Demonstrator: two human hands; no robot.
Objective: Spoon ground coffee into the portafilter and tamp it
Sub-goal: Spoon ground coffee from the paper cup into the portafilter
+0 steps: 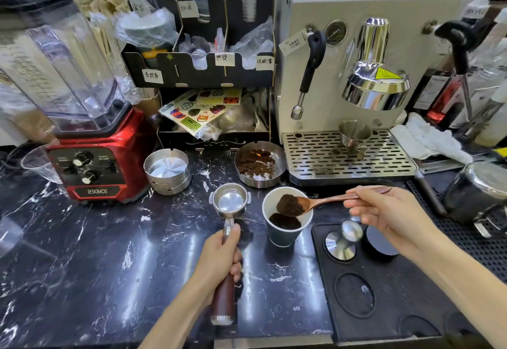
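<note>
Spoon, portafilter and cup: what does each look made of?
Spoon: looks like reddish-brown wood, smooth with a faint sheen.
Portafilter: basket and neck are bright metal, probably polished steel, with mirror reflections; its handle looks like dark red wood with a metal end cap.
Cup: probably paper, with a matte white interior and thin rim.

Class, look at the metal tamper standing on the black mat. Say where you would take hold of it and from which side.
Grip the tamper by its rounded knob, coming from above. It stands upright with its flat base on the black mat, so the knob points up. The right hand holding the spoon hovers above it.
</note>
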